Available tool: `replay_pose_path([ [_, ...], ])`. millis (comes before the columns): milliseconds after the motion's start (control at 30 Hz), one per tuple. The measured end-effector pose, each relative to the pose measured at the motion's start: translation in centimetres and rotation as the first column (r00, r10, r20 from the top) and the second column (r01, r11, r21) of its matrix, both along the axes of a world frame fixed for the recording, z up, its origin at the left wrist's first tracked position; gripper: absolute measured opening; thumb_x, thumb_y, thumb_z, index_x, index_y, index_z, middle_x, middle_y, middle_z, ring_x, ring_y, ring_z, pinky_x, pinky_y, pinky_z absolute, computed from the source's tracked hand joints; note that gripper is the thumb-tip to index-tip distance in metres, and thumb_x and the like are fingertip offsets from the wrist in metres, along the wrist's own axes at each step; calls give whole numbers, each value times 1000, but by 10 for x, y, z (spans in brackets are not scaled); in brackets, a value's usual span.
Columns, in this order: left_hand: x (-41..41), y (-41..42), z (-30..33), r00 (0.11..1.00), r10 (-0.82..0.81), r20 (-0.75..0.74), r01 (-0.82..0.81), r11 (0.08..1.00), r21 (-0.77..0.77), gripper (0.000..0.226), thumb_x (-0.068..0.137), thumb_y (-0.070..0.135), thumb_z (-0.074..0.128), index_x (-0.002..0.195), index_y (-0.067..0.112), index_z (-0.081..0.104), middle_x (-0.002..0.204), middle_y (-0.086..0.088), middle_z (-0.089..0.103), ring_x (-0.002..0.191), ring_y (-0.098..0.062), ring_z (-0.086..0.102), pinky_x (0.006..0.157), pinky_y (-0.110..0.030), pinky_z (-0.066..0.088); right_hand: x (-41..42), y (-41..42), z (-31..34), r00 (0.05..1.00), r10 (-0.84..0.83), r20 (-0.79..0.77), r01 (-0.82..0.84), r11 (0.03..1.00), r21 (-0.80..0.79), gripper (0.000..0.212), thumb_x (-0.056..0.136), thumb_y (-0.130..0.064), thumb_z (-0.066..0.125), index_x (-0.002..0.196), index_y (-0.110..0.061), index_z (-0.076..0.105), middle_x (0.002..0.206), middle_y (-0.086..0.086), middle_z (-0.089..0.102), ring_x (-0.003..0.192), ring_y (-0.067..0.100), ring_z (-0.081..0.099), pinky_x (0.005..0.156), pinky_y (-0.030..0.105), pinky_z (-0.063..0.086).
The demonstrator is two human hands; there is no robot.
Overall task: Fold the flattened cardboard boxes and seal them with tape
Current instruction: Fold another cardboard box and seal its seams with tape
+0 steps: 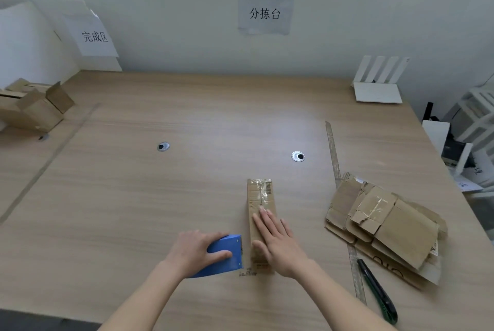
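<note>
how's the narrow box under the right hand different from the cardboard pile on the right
The narrow brown cardboard box is folded into shape, with tape along its top; the stack of flattened brown cardboard boxes lies unfolded. The right hand presses on the box; nothing touches the stack. Both are worn brown cardboard.

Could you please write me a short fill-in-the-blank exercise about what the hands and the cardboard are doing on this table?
1. The left hand grips a tape dispenser whose colour is ____.
2. The right hand lies flat on the narrow ____ box.
3. The stack of flattened boxes lies to the ____ of that box.
4. The utility knife lies on the table, held by ____ hand.

Missing words: blue; cardboard; right; neither
</note>
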State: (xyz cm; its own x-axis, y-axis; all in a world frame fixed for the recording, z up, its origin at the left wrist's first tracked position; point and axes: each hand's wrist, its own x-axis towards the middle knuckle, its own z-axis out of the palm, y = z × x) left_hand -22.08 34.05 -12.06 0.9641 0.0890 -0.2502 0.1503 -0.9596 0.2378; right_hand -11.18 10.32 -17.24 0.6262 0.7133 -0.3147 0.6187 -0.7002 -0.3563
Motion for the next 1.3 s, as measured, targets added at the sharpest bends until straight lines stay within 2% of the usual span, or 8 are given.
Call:
replay_pose_path([
  [367,19,-23,-22,1000,-11,23,6,974,225,84,67,80,10,133,46,50,94,1,71,88,-23,66,60,-32,37,-4,0,-2,1000,-15,-2,15,1000,15,77,92,-67,-1,159,-33,-16,161,-19,-33,144,-1,-35,124,36,-14],
  [567,31,-26,-14,989,-87,-116,127,906,404,39,91,53,46,110,22,63,99,-4,69,90,-30,66,62,-32,37,-5,-1,-3,1000,-11,-1,11,1000,23,69,103,-59,14,159,-32,-16,160,-18,-34,145,0,-35,125,36,-11],
  [633,20,-21,-25,996,-73,-50,87,913,399,36,89,53,47,103,25,63,89,-2,70,80,-26,67,57,-31,35,-5,-6,-2,1000,-13,0,13,1000,28,67,105,-57,17,158,-34,-17,159,-20,-36,144,0,-36,126,38,-10],
  [767,-3,-7,-55,999,6,54,-20,963,269,40,72,67,62,96,35,66,44,4,53,34,-17,52,40,-20,19,-6,-5,2,997,-78,-20,79,995,68,74,102,-65,25,159,-38,-13,160,-24,-32,145,-3,-33,125,38,-12],
  [900,-19,-9,-77,995,55,86,-70,981,183,45,70,63,61,102,32,60,41,3,47,31,-20,46,42,-20,19,-21,14,-4,954,-293,59,279,944,178,83,84,-63,45,159,-40,17,166,-25,-4,153,-1,-6,125,41,3],
  [1033,-37,-9,-99,993,83,84,-97,980,173,69,45,57,93,104,26,72,44,1,45,34,-21,46,47,-23,19,-30,36,-19,900,-422,106,382,884,270,78,68,-44,61,142,-31,41,160,-14,28,148,12,26,113,50,37],
  [1133,-41,-11,-102,981,96,167,-126,975,184,62,62,60,78,113,29,61,44,1,44,33,-22,44,48,-24,20,-29,37,-24,891,-433,137,378,873,307,75,68,-41,63,138,-29,41,158,-12,31,146,14,30,111,51,39],
  [1300,-48,-13,-119,982,129,137,-152,974,167,85,40,54,96,116,27,68,47,1,48,37,-22,49,45,-26,37,-29,31,-25,877,-443,186,370,870,327,68,79,-53,57,140,-30,36,159,-12,30,148,14,27,115,45,33],
])
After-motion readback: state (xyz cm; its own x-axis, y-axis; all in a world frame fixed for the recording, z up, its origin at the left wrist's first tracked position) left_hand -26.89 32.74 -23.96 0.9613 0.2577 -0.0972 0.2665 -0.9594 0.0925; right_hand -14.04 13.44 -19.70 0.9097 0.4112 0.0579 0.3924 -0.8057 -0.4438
